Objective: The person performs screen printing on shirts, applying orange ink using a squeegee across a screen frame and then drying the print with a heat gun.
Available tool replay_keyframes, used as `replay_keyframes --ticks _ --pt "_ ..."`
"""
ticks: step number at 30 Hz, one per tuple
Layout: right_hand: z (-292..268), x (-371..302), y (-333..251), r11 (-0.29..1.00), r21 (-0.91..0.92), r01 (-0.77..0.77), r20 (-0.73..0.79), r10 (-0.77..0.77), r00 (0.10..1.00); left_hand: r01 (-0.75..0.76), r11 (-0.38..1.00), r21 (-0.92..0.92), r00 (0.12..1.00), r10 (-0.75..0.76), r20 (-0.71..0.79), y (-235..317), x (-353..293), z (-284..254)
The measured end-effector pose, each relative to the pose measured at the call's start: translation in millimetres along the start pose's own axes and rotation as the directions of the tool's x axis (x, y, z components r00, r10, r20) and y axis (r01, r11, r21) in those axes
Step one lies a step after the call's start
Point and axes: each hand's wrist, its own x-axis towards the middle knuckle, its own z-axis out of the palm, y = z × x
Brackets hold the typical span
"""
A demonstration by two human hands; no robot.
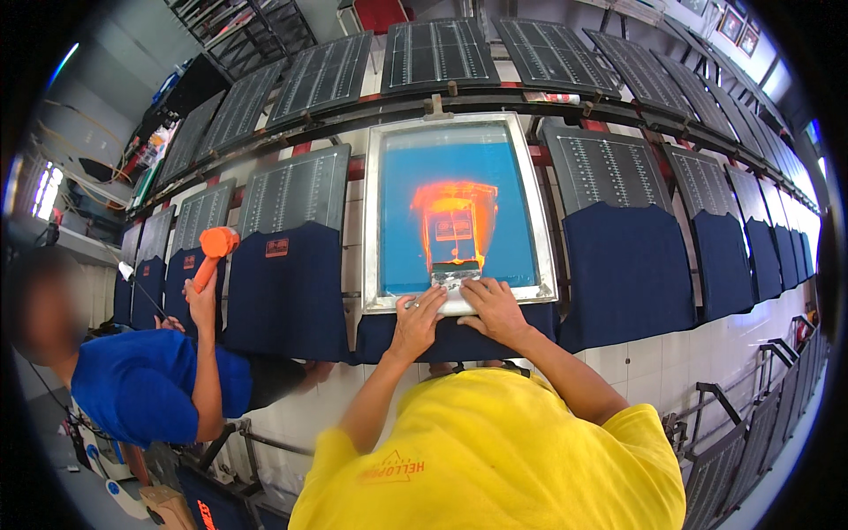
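Note:
Both my hands grip a squeegee with a silvery, tape-like covering, at the near end of a screen printing frame. My left hand has its fingers over the squeegee's left side, and my right hand closes on its right side. The frame has a metal rim and blue mesh. Bright orange ink is smeared over the middle of the mesh, around a small printed design. Under the frame's near edge lies a navy shirt.
More navy shirts lie on dark boards along the rail to both sides. Another row of boards stands beyond. At left, a person in blue holds up an orange hand-held dryer beside a printed navy shirt.

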Motion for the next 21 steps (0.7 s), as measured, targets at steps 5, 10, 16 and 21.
replay_keyframes --ticks 5,10,16,21 --pt "-12 -7 25 0.973 0.228 -0.048 -0.220 0.099 0.970 0.085 0.990 -0.110 0.991 -0.095 -0.092 -5 4 -11" --pt "-31 -30 89 0.926 0.119 -0.357 -0.451 0.371 0.812 0.486 0.874 0.016 0.838 -0.461 -0.292 -59 5 -18" --pt "-20 -55 125 0.733 0.302 -0.609 -0.276 0.679 0.680 0.755 0.650 0.089 0.654 -0.737 -0.168 -108 4 -23" --pt "10 -48 147 0.666 0.552 -0.501 -0.260 0.709 0.655 0.725 0.683 0.082 0.687 -0.713 -0.136 -117 10 -24"
